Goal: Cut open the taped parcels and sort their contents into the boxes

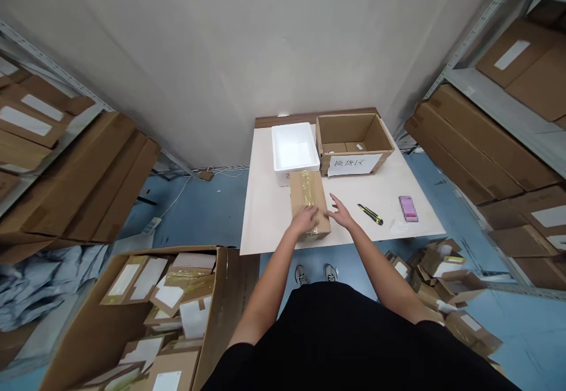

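A small brown cardboard parcel [308, 197] sealed with yellowish tape lies on the white table [269, 214], near its front edge. My left hand [305, 220] rests flat on the parcel's near end, fingers spread. My right hand [339, 212] hovers just right of the parcel, fingers stretched out and apart, holding nothing. A black and yellow utility knife [370, 214] lies on the table to the right of that hand.
A white foam box [295, 149] and an open cardboard box with a paper label [354, 143] stand at the table's back. A pink object [408, 209] lies at the right. A big carton of parcels [150, 314] sits on the floor left; loose parcels [442, 273] right. Shelves flank both sides.
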Demonstrator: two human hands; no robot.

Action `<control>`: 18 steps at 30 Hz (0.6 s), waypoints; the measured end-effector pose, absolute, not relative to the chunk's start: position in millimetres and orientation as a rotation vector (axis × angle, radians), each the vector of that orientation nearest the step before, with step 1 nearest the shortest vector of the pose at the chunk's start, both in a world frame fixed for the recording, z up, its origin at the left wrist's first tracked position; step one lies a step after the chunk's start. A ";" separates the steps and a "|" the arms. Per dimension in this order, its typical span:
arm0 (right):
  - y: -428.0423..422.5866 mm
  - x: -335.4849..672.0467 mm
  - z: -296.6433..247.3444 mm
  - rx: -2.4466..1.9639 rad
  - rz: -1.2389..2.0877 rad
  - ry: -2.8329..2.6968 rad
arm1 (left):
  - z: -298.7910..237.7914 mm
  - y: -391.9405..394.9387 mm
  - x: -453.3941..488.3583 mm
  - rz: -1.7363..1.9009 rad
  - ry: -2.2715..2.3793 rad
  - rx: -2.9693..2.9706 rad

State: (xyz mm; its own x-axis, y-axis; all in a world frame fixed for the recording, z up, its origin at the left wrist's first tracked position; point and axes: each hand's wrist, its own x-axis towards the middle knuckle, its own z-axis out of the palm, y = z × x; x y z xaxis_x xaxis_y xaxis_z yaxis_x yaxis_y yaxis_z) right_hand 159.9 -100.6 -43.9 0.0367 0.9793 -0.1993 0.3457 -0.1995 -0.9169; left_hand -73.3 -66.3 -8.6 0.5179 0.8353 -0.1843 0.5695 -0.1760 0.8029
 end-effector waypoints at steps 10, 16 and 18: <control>-106.3 129.2 -28.0 -1.823 1.102 -1.897 | 12.8 47.1 -119.4 -0.099 1.110 2.154; -74.8 164.9 -24.8 -1.812 1.158 -2.002 | 3.5 16.7 -104.2 -0.065 1.313 2.128; -68.9 180.9 -21.9 -1.791 1.088 -2.031 | 4.5 4.5 -89.3 -0.079 1.425 2.110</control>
